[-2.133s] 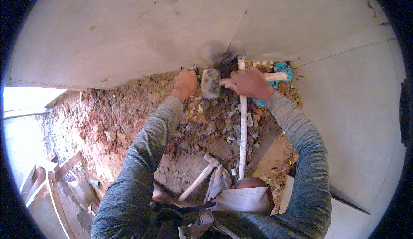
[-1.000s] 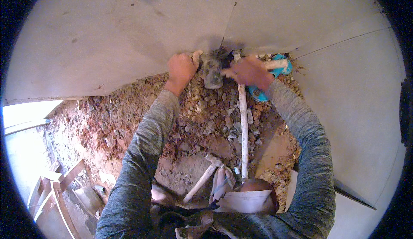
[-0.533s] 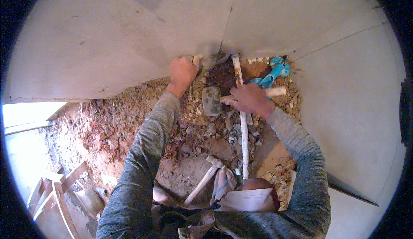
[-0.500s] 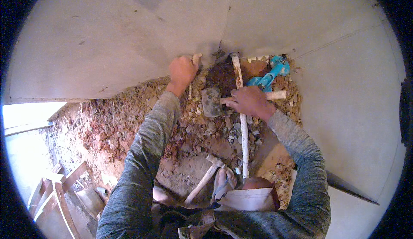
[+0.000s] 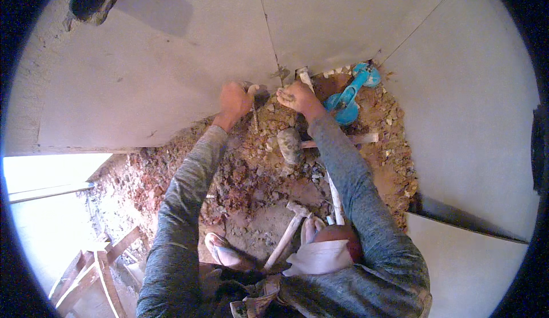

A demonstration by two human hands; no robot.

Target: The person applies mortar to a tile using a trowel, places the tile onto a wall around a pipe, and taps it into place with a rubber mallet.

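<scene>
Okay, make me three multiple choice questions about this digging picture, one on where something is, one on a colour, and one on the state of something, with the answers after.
1. Where does the mallet lie?
A. On the rubble just below the right hand
B. On the grey slab at far right
C. In the left hand

2. What colour is the double suction-cup tool beside the right hand?
A. Red
B. Blue
C. Yellow

3. What is the state of the mallet?
A. Gripped and raised
B. Lying loose, no hand on it
C. Hanging from the wall

Answers:
1 A, its grey head rests on the broken earth below the right hand, its handle running under the right forearm.
2 B, both round cups and the handle are bright blue.
3 B, the right hand is up at the slab edge by the white pipe, and the left hand holds a thin chisel.
</scene>
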